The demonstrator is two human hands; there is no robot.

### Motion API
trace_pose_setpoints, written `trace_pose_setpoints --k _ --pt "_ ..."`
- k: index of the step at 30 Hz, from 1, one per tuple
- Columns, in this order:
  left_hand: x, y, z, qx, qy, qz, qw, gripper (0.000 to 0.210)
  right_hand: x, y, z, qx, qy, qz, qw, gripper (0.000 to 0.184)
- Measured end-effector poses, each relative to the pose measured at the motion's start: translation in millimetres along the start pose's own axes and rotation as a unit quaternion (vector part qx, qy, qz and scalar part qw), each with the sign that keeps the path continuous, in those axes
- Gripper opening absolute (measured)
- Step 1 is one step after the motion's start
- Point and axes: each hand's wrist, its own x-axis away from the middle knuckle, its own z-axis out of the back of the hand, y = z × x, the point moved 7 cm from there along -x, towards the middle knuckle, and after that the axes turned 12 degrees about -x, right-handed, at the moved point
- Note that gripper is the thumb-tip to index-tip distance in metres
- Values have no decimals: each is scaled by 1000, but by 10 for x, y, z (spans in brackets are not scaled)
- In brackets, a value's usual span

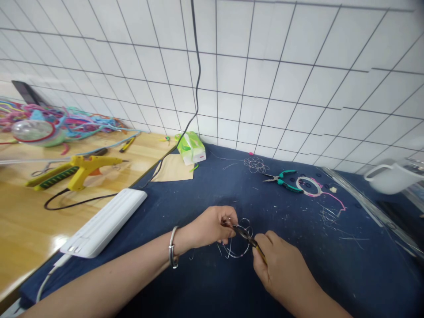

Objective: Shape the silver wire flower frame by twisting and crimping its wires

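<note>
My left hand (213, 225), with a silver bangle at its wrist, pinches a looped piece of thin silvery wire (236, 255). Loops of that wire stick out below and to the right of the fingers. My right hand (281, 260) is closed round the handles of dark-jawed pliers (243, 232) with yellow on the grip. The jaws point left and reach the wire at my left fingertips. Whether they clamp it is too small to tell.
Beyond my hands lie a flower-shaped wire coil (256, 165), green-handled pliers (286, 180) and a ring-shaped spool (308, 186). A white mug (394, 176) stands at right. Leftward are a white power strip (106, 223), a yellow glue gun (81, 172) and a tissue pack (192, 148).
</note>
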Motion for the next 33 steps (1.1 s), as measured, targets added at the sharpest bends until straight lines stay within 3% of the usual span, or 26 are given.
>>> trace_pose_setpoints --k 12,33 --pt "12 -3 29 -13 25 12 1000 21 -9 25 44 -16 -4 -24 1000 13" --pt "0 -24 -31 27 -17 8 999 16 10 0 55 -34 10 -7 999 14"
